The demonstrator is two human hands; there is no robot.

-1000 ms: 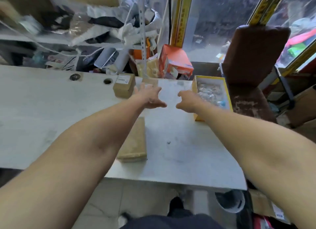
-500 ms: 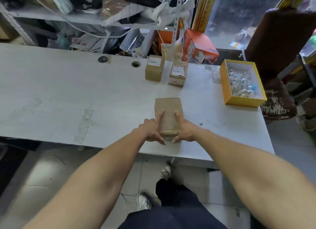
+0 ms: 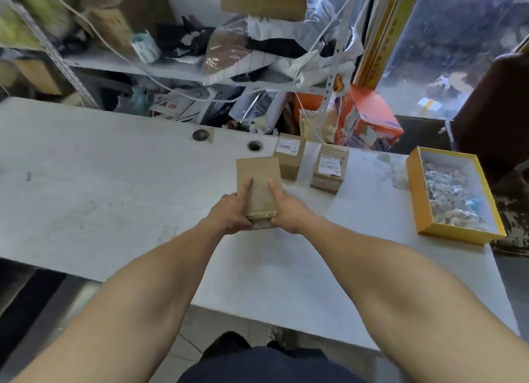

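Observation:
A flat brown cardboard box [image 3: 259,179] is held over the grey table [image 3: 114,188], its near end between my two hands. My left hand [image 3: 230,212] grips its left edge, index finger stretched along the top. On the opposite edge my right hand [image 3: 287,211] does the same, index finger also laid on the top. Two small labelled cardboard boxes [image 3: 289,159] [image 3: 329,171] stand just behind and to the right of it.
A yellow open box [image 3: 423,211] holding several small pale packets sits at the table's right end. An orange carton [image 3: 369,119] and cluttered shelves stand behind the table. Two cable holes [image 3: 254,145] lie near the back edge. A brown chair is at far right.
My hands came back from the far small boxes, took the flat brown box by its near end, and now hold it farther from the table's front edge.

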